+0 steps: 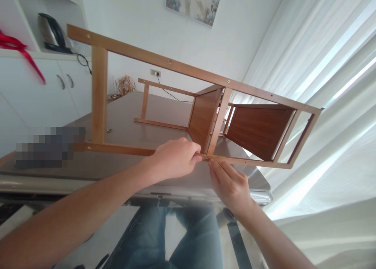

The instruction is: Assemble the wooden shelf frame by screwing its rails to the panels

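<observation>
A brown wooden shelf frame (141,54) lies on its side on the grey tabletop (164,138), with screw holes along its rails. One slatless panel (204,110) is set across its middle, and a darker panel (261,130) sits toward the right end. My left hand (176,157) is closed around the near lower rail, beside the middle crossbar (219,120). Just right of it, my right hand (230,183) pinches at the outer face of that rail, at the crossbar joint. Whatever lies between its fingertips is hidden.
Small metal pieces (109,130) lie on the table behind the left crossbar. A blurred-out patch (49,147) covers something at the table's left. A kettle (53,32) stands on the cabinet; white curtains (331,163) hang close at the right.
</observation>
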A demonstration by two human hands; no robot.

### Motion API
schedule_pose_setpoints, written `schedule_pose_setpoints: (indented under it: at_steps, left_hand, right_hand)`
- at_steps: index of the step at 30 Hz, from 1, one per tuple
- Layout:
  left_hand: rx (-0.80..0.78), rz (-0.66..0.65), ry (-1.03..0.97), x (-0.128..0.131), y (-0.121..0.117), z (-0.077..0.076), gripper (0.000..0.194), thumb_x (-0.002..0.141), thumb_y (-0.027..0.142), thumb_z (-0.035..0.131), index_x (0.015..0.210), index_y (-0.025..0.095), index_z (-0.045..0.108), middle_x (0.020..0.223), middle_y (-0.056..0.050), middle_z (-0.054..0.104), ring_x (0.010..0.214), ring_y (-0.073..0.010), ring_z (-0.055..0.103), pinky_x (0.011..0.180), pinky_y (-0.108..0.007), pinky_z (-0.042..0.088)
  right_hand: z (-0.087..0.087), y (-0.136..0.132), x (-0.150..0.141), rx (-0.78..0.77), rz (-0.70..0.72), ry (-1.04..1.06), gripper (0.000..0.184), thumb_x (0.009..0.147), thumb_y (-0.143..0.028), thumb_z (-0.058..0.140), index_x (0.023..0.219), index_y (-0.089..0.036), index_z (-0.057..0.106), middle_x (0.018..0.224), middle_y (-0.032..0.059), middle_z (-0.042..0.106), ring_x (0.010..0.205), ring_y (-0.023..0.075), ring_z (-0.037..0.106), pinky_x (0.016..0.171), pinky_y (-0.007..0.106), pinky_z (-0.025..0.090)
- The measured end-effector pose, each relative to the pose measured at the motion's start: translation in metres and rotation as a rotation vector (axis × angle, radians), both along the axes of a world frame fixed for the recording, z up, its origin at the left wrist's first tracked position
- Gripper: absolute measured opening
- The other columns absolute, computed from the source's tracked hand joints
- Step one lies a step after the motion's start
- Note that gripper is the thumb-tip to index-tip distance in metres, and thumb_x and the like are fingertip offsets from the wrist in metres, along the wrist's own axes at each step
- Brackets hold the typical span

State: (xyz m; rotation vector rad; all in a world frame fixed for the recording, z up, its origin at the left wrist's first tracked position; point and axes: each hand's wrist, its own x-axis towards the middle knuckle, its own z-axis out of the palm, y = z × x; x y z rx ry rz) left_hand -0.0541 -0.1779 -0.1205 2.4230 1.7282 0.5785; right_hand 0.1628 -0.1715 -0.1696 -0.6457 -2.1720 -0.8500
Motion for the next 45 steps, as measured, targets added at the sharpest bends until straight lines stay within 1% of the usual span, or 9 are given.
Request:
schedule_pose_setpoints:
  at_steps: [4, 10, 15, 24, 28, 31, 35, 40, 45]
  left_hand:
    - [-0.003, -0.007, 0.017, 0.001, -0.002, 0.001, 0.034, 0.099, 0.047, 0.046, 0.084, 0.027, 0.069, 0.084, -0.007, 0.071, 0.067, -0.0235, 0.066, 0.054, -0.031, 0.033]
    - [0.012, -0.017, 0.019, 0.004, -0.003, 0.001, 0.033, 0.099, 0.046, 0.045, 0.082, 0.027, 0.066, 0.081, -0.004, 0.071, 0.064, -0.0222, 0.064, 0.053, -0.029, 0.027]
    - [0.013, -0.047, 0.02, 0.003, 0.0, 0.001, 0.034, 0.099, 0.045, 0.045, 0.078, 0.026, 0.063, 0.08, -0.004, 0.069, 0.062, -0.0204, 0.062, 0.053, -0.029, 0.026]
    - [0.002, -0.058, 0.019, 0.004, 0.002, -0.002, 0.037, 0.099, 0.045, 0.044, 0.074, 0.024, 0.062, 0.077, -0.005, 0.067, 0.061, -0.0202, 0.061, 0.053, -0.03, 0.028]
    - [-0.008, -0.059, 0.024, 0.001, 0.001, -0.003, 0.035, 0.098, 0.045, 0.044, 0.077, 0.025, 0.064, 0.078, -0.006, 0.068, 0.062, -0.0208, 0.062, 0.053, -0.03, 0.029]
    - [-0.013, -0.073, 0.019, 0.0, 0.0, -0.003, 0.034, 0.098, 0.044, 0.045, 0.078, 0.026, 0.065, 0.079, -0.006, 0.068, 0.063, -0.0209, 0.063, 0.053, -0.03, 0.029]
    - [-0.025, -0.079, 0.011, 0.0, -0.001, -0.003, 0.035, 0.098, 0.044, 0.044, 0.078, 0.025, 0.065, 0.077, -0.006, 0.068, 0.062, -0.021, 0.063, 0.054, -0.03, 0.03]
    - [-0.026, -0.074, 0.001, -0.002, -0.003, 0.0, 0.034, 0.097, 0.043, 0.046, 0.076, 0.025, 0.066, 0.078, -0.007, 0.069, 0.063, -0.0216, 0.063, 0.053, -0.031, 0.03]
    - [-0.016, -0.067, -0.013, -0.005, -0.008, 0.007, 0.035, 0.096, 0.042, 0.048, 0.072, 0.024, 0.064, 0.078, -0.007, 0.069, 0.063, -0.0209, 0.063, 0.054, -0.031, 0.03]
  right_hand:
    - [-0.003, -0.004, -0.004, 0.044, -0.023, 0.009, 0.008, 0.099, -0.008, 0.062, 0.097, -0.01, 0.07, 0.069, 0.0013, 0.068, 0.057, 0.0091, 0.062, 0.05, 0.029, 0.039]
    - [-0.016, -0.007, -0.012, 0.059, -0.105, 0.156, 0.009, 0.101, -0.012, 0.062, 0.099, -0.011, 0.07, 0.062, -0.0017, 0.063, 0.054, 0.0081, 0.057, 0.05, 0.027, 0.037]
    - [-0.018, -0.007, -0.01, 0.047, -0.089, -0.003, 0.016, 0.1, -0.007, 0.059, 0.089, -0.013, 0.069, 0.062, -0.0011, 0.06, 0.052, 0.009, 0.052, 0.049, 0.029, 0.035]
    - [-0.008, -0.006, -0.002, -0.194, 0.027, 0.141, 0.02, 0.102, -0.01, 0.056, 0.088, -0.016, 0.068, 0.067, -0.0008, 0.059, 0.058, 0.0096, 0.055, 0.053, 0.025, 0.04]
    - [-0.003, 0.0, 0.006, -0.234, 0.077, 0.084, 0.016, 0.1, -0.008, 0.056, 0.096, -0.014, 0.07, 0.073, 0.0014, 0.064, 0.063, 0.0118, 0.06, 0.059, 0.025, 0.045]
    - [0.005, 0.005, 0.012, -0.216, 0.113, -0.026, 0.017, 0.099, -0.004, 0.056, 0.104, -0.012, 0.07, 0.082, 0.0053, 0.07, 0.073, 0.0146, 0.067, 0.067, 0.026, 0.05]
    - [0.014, 0.01, 0.017, -0.16, 0.143, -0.148, 0.017, 0.098, -0.002, 0.057, 0.101, -0.012, 0.07, 0.085, 0.0069, 0.074, 0.075, 0.0159, 0.07, 0.072, 0.029, 0.054]
    - [0.014, 0.01, 0.02, -0.087, 0.201, -0.159, 0.016, 0.094, -0.001, 0.064, 0.107, -0.008, 0.068, 0.087, 0.0086, 0.075, 0.078, 0.0178, 0.071, 0.071, 0.031, 0.055]
    - [0.014, 0.011, 0.02, -0.022, 0.199, -0.21, 0.026, 0.093, 0.0, 0.066, 0.118, -0.007, 0.065, 0.086, 0.0082, 0.075, 0.083, 0.0197, 0.072, 0.072, 0.033, 0.056]
